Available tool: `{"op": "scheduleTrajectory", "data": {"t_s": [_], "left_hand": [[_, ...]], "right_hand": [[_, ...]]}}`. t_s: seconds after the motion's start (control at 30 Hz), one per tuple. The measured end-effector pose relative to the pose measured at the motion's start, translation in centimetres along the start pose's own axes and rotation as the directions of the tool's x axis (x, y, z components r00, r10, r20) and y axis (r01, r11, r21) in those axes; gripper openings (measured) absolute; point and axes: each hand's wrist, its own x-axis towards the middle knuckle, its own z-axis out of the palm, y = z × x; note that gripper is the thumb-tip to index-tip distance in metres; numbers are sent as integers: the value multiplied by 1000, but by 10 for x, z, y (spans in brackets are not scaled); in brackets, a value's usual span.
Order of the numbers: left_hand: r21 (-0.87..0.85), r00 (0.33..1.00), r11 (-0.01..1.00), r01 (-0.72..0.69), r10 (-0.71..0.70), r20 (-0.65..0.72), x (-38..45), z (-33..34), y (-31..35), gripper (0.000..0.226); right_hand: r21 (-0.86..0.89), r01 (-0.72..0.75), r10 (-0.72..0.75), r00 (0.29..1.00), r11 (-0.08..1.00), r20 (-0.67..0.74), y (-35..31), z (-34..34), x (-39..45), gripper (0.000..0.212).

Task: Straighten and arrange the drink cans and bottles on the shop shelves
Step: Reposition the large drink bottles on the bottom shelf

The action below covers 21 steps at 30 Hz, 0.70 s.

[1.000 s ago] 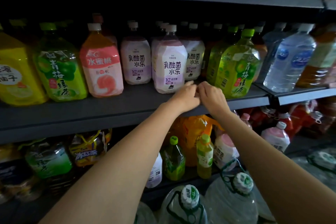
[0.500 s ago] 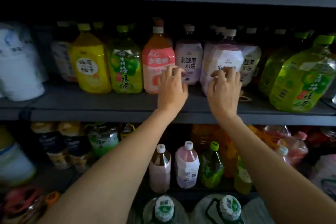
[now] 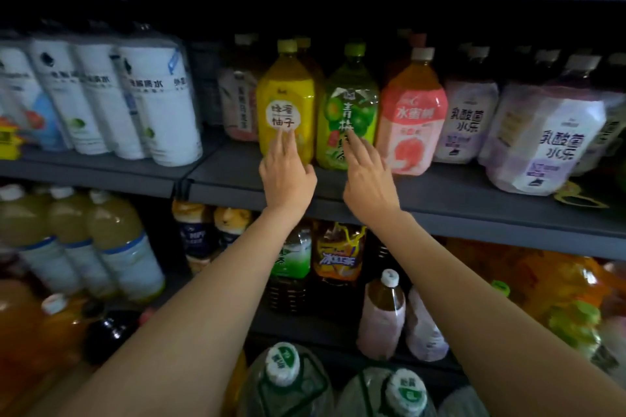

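Plainly the middle shelf (image 3: 440, 186) is carrying the row being worked on — big squarish plastic drink bottles standing shoulder to shoulder near its front edge, with a shrink-wrapped pack of white bottles (image 3: 101, 95) sitting off to the left. Judging by their bulk and full fill, these bottles are likely going to be heavy, fairly stiff in the wall yet a little springy under a squeeze, and their glossy film labels are probably slick; a push low on the body should be sliding one along without tipping it, while a lift would be calling for a wrap around the narrower shoulder below the cap.

The yellow bottle (image 3: 286, 91) is standing upright just left of the green bottle (image 3: 350, 101), the two nearly touching, and the pink peach bottle (image 3: 411, 118) is sitting just beside the green one on the right.

The left hand (image 3: 288, 176) is reaching up with fingers extended and loose, its fingertips (image 3: 280, 139) lying against the lower front of the yellow bottle — touching, not wrapping. The right hand (image 3: 367, 179) is likewise spread and released, its fingertips (image 3: 349, 139) meeting the green bottle's label; neither hand is grasping anything
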Motion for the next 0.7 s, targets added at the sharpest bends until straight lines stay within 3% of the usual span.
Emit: {"op": "scheduleTrajectory", "data": {"t_s": [0.13,0.3,0.4,0.53,0.63,0.7], "left_hand": [[-28,999,1000,-8,7,-40,-6,4,-3,56],[-94,980,979,-180,169,-108,-31,20,0,43],[-81,959,960,-268,257,-118,-37,25,-2,42],[-42,961,965,-260,255,-107,-39,25,-1,42],[-13,962,967,-255,252,-107,-41,24,4,43],[-13,949,956,-292,288,-131,-44,23,6,41]], "right_hand": [[-84,1,3,999,996,54,2,0,0,73],[-131,11,6,992,991,127,5,-5,-1,76],[-99,30,-13,985,995,170,9,-8,1,76],[-31,56,-50,983,998,175,13,-9,0,75],[90,29,-37,995,995,90,17,-10,-11,61],[146,-3,22,991,989,-130,22,-11,-24,41]]}}
